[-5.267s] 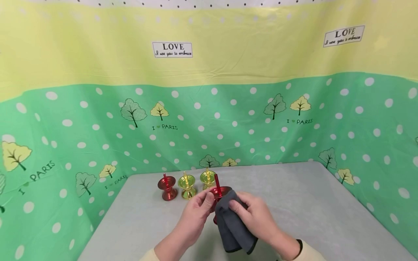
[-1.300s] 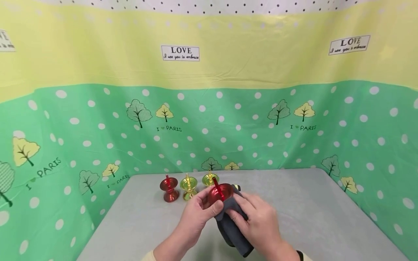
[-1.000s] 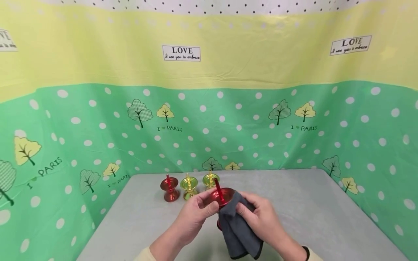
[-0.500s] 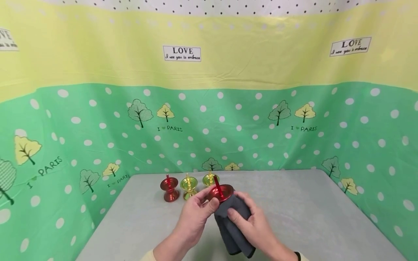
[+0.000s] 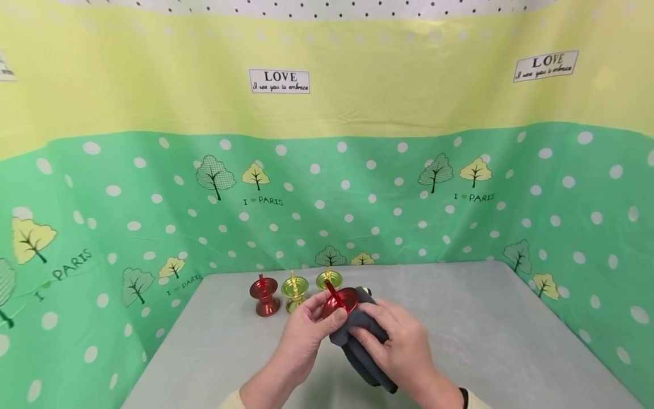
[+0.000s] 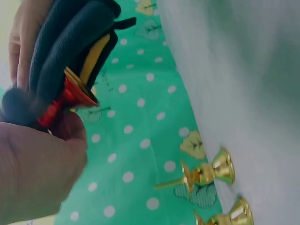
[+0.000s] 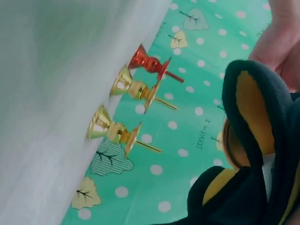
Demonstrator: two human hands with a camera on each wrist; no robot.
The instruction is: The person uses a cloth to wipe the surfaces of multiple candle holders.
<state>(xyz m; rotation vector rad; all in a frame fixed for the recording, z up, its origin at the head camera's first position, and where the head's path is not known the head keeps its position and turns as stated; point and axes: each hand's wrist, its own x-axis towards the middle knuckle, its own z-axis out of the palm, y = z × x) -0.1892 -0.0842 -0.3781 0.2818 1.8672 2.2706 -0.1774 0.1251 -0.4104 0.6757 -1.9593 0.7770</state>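
My left hand (image 5: 300, 343) grips the bowl rim of a shiny red candle holder (image 5: 343, 301), thumb in front. The holder is tilted and raised above the table, its thin spike leaning up to the left. Against its right side my right hand (image 5: 406, 346) pinches a dark grey cloth (image 5: 363, 360), whose folds hang below. The left wrist view shows the red flared foot (image 6: 79, 93) coming out beside the cloth. In the right wrist view the yellow underside of the cloth (image 7: 253, 105) shows, and the holder is mostly hidden behind it.
Left of the hands, another red candle holder (image 5: 264, 295) and two gold candle holders (image 5: 294, 288) (image 5: 329, 278) stand upright in a row on the grey table (image 5: 485, 329). A patterned green and yellow curtain (image 5: 378, 187) encloses the table's back and sides.
Both hands keep hold of the holder and cloth. The red holder has tipped and shifted slightly left; the right hand has turned, bunching the cloth higher around the holder's right side.
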